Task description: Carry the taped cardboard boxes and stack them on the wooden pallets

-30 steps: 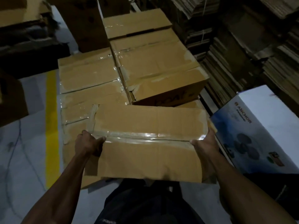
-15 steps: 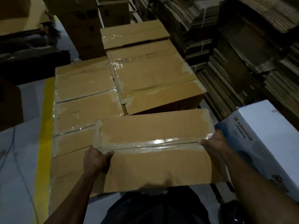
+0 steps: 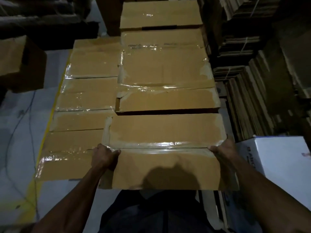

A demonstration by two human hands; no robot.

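- On the far left a loose brown carton point(image 3: 20, 63) sits on the pale floor point(image 3: 20, 125), apart from the stack, and a yellow floor line point(image 3: 50, 115) runs along the stack's left edge.
- The lower row of taped boxes point(image 3: 87, 98) lies flat side by side on the left — four tops show, all sealed with glossy tape. The pallet under them is hidden, so I cannot tell what they rest on.
- The left hand point(image 3: 103, 157) clasps the left end of the carried box point(image 3: 165, 150), thumb on top over the tape seam, fingers wrapped down the side.
- That box is held level in front of the person's body, its far edge just beside the upper-tier boxes point(image 3: 166, 71) — whether it touches them or already rests on something below cannot be told.
- The right hand point(image 3: 223, 149) holds the right end the same way, fingers curled over the top corner.
- To the right stand a white printed box point(image 3: 277, 158) and bundles of flattened cardboard point(image 3: 252, 91).
- Progress, as I judge it: several boxes are stacked; this one is almost placed, not released.
- Against the frame half a second back, the box has closed up to the raised tier and the view has tipped down over it; both grips are unchanged.
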